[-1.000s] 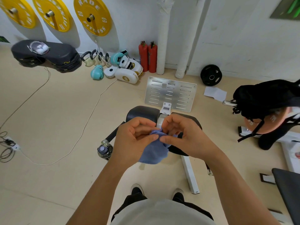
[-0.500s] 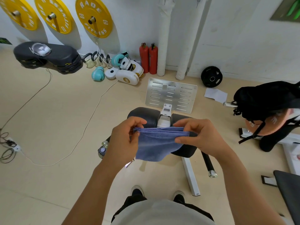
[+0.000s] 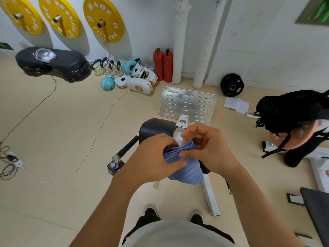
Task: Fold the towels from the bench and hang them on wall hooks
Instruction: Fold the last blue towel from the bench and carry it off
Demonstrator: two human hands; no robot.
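Beige floor (image 3: 62,122) (cables trailing), yellow plates (image 3: 103,20) on white wall (image 3: 258,41).

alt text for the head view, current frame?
Seen from above, a person's left hand and right hand pinch a folded blue towel together over a black padded bench. Yellow weight plates hang on the white wall behind.

My arms bare to elbow, no sleeves seen. Light grey top (image 3: 178,234), dark trousers (image 3: 147,220), black shoes with pale toe rims (image 3: 150,209).
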